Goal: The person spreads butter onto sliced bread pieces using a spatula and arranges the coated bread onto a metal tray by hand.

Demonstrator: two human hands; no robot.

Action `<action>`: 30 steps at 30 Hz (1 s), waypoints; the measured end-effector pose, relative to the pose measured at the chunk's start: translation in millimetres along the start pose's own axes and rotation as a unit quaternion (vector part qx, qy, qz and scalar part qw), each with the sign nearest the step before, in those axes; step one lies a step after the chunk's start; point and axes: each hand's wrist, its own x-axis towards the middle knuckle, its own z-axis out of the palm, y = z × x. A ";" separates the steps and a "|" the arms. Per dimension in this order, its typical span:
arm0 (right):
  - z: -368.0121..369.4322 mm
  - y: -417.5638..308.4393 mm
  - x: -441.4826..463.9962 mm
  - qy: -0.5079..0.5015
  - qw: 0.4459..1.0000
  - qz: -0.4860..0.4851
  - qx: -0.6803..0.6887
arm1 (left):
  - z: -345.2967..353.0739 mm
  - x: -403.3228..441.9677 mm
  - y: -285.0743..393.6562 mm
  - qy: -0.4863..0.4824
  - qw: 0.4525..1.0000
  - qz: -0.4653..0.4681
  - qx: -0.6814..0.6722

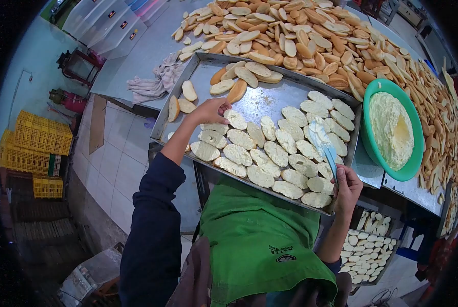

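Head view: I see the left hand (213, 112) over the tray (262, 100), fingers touching a coated slice (236, 119), probably steadying it; can't tell if pinched. Right hand (347, 188) grips spatula (330, 153) above tray's right side. Green bowl (404, 173) sits just right of tray, likely for reach.

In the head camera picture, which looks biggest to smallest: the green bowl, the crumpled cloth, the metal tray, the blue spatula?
Largest to smallest by area in that view:
1. metal tray
2. green bowl
3. crumpled cloth
4. blue spatula, partly covered by cream and fingers
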 end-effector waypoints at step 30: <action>-150.6 -109.3 91.0 0.234 0.613 -0.101 -0.748 | 5.2 96.2 -15.1 0.115 0.957 -0.097 0.249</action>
